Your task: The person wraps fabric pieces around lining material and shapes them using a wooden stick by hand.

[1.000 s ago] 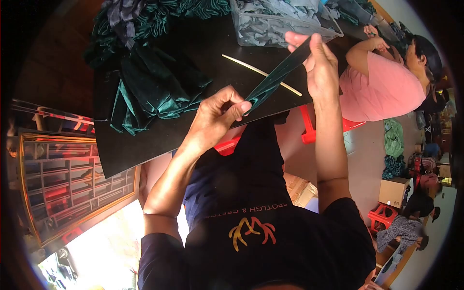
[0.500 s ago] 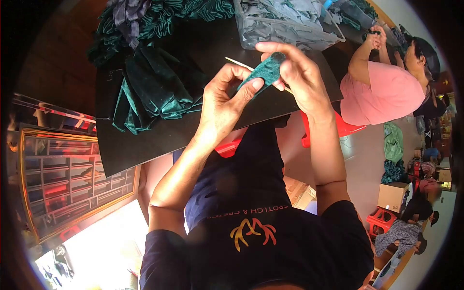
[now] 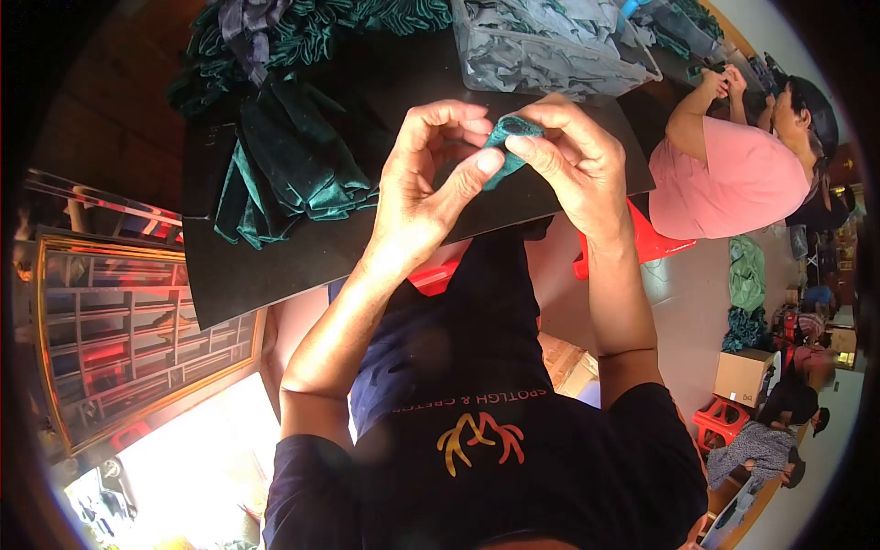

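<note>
A small piece of dark green velvet fabric point(image 3: 507, 163), folded or rolled with a rounded top end, is held up between my two hands above the black table. My right hand point(image 3: 577, 160) pinches it, thumb on its near face and fingers behind. The thumb of my left hand point(image 3: 426, 170) presses its lower left edge; the left fingers are curled close to its left side, their tips partly hidden. The thin pale stick seen earlier does not show now. Left of my hands, a pile of green velvet pieces point(image 3: 298, 160) lies on the table.
The black table point(image 3: 247, 280) spans the front. At its far side stand a clear plastic bin point(image 3: 550, 78) of grey-green pieces and a heap of ruffled green velvet point(image 3: 321, 27). A co-worker in a pink shirt point(image 3: 729, 179) sits to the right, near a red stool point(image 3: 655, 234).
My hands have turned the velvet piece so its end faces up more, and it looks shorter. The right thumb now lies across its front. The pale stick has gone from sight.
</note>
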The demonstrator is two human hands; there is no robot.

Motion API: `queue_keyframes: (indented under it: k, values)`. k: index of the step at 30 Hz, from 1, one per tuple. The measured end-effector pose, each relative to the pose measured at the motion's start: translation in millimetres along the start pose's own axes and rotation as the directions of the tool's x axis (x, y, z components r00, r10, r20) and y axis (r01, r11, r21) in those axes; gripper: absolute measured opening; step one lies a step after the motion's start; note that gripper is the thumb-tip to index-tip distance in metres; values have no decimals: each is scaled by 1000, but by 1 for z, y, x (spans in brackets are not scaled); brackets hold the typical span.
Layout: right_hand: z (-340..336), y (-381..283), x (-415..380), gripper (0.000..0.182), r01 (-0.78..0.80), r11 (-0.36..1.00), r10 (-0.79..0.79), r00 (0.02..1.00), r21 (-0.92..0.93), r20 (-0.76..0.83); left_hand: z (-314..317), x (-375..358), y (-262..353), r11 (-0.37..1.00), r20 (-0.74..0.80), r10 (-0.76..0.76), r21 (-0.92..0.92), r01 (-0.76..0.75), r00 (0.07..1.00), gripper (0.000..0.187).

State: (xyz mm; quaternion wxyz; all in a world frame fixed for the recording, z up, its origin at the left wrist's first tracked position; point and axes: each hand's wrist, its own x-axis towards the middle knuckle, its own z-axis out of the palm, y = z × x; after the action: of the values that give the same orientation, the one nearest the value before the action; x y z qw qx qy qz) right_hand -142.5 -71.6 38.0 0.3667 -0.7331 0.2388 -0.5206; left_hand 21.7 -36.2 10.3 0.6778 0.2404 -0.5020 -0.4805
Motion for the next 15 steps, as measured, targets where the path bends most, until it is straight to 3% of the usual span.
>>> queue_keyframes:
  k: [7,11,14,15]
  values:
    - [5,-1,-4,25,-7,996,3,999,-92,-40,-7,9,4,962,114,157,205,-178,981,20]
    - [4,-4,-3,22,-14,979,8,999,-202,-31,-9,9,2,995,50,93,19,-95,994,18]
    - [-2,0,-2,17,27,958,-8,998,-287,69,-10,9,4,994,40,38,-105,-33,999,18]
    - [0,0,-2,16,29,973,-20,999,-228,43,-11,9,3,991,23,20,-133,-17,1000,18]
